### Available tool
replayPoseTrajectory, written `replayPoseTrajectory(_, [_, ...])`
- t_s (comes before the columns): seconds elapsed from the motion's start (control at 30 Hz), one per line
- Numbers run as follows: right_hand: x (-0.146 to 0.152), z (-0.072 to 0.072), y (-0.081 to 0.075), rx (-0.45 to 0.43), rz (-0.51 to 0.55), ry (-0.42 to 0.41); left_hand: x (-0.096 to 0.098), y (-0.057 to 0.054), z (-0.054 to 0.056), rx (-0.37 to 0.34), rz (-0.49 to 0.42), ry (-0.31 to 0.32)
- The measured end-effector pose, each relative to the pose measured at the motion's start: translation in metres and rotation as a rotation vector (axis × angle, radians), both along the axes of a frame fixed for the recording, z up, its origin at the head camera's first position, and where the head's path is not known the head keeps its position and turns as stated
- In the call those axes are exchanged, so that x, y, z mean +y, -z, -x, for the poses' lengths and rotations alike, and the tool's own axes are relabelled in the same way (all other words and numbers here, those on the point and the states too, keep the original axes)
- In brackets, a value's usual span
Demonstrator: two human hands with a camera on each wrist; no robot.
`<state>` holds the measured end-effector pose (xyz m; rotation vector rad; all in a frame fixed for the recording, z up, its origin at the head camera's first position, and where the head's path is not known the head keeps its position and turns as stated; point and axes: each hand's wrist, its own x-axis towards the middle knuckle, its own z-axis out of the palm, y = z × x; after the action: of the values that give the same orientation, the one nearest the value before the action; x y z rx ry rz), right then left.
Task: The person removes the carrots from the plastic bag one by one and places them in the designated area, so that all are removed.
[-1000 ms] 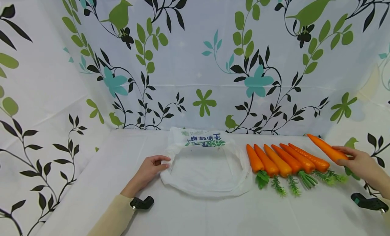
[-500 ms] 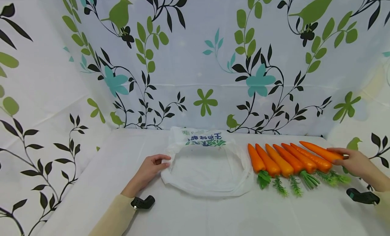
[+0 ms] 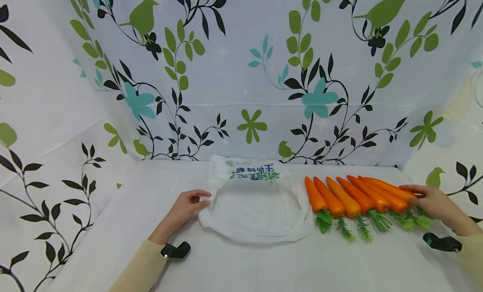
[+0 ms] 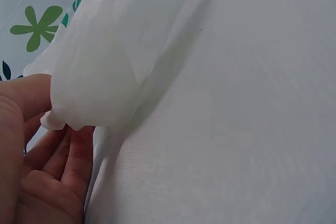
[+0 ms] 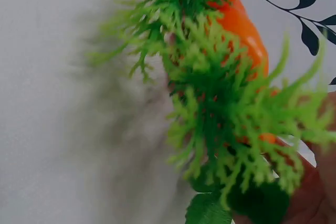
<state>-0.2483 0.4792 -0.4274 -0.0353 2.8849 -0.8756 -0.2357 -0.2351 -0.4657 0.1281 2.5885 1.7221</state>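
Note:
A white plastic bag (image 3: 256,235) with blue and green print lies in the middle of the table, its mouth spread wide. At its left edge my left hand (image 3: 183,210) pinches the rim; in the left wrist view the thin film (image 4: 94,77) folds between thumb and fingers. My right hand (image 3: 439,204) grips an orange carrot (image 3: 392,187) near its thick end, at the right end of a row of carrots (image 3: 341,195). The held carrot lies against its neighbour. Green leafy tops (image 5: 231,108) hide much of the right fingers in the right wrist view.
White cloth covers the table (image 3: 241,267). A patterned curtain (image 3: 226,74) with leaves and birds hangs behind it. Green leaves (image 3: 381,223) stick out from the carrots toward the near side. Each wrist wears a black device (image 3: 175,250).
My right hand has lowered the carrot leftward, from above the table's right side down against the row's right end. My left hand stays at the bag's rim.

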Motion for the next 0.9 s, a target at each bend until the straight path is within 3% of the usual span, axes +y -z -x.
replayPoseTrajectory(0.2, [-0.002,-0.002,0.005,-0.004,0.022,-0.021,0.003,-0.009,-0.005,0.014,0.035,0.018])
replayPoseTrajectory(0.33, [-0.003,-0.003,0.006,-0.002,0.030,-0.013,0.000,-0.005,-0.003,0.034,0.064,0.020])
replayPoseTrajectory(0.7, [-0.001,-0.008,0.004,0.036,0.018,0.040,-0.004,-0.011,-0.003,0.045,0.142,0.019])
replayPoseTrajectory(0.9, [-0.001,-0.011,-0.002,0.064,-0.005,0.120,-0.008,-0.012,0.001,0.062,0.160,0.018])
